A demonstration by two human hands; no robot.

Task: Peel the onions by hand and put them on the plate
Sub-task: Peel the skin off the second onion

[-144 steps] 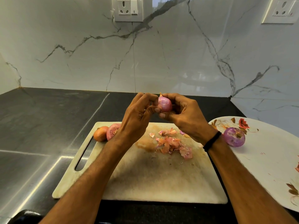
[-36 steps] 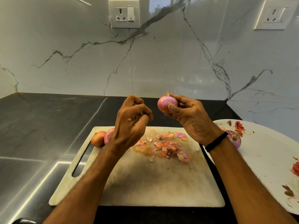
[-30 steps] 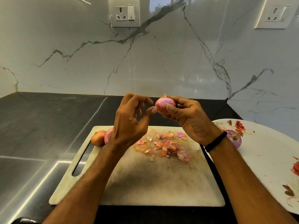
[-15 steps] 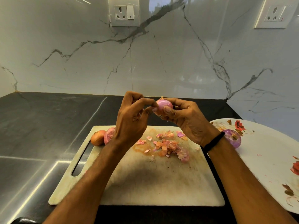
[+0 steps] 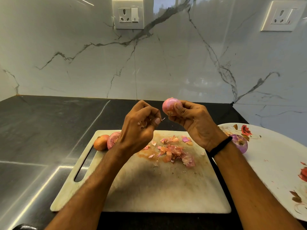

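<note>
While held above the board point(image 5: 166, 188), gripped by thumb and curled fingers of the right hand point(image 5: 194, 120): onion point(image 5: 170, 106), pink, root end turned toward the left hand point(image 5: 139, 128), apparently to offer the last scraps for picking. Pinched between left thumb and forefinger, just beside the onion but apart from it: a thin sliver point(image 5: 163, 119) of skin, seemingly torn from it. Heaped mid-board beneath the hands, likely to keep mess off the counter point(image 5: 41, 130): peels point(image 5: 174, 151). Parked at the board's far left corner, touching each other, probably awaiting their turn: two more onions point(image 5: 101, 142). Set on the flowered plate point(image 5: 274, 163) at right, partly behind the right wrist: one peeled onion point(image 5: 240, 143), purple. Judged nearly stripped and close to joining it: the one in hand.
</note>
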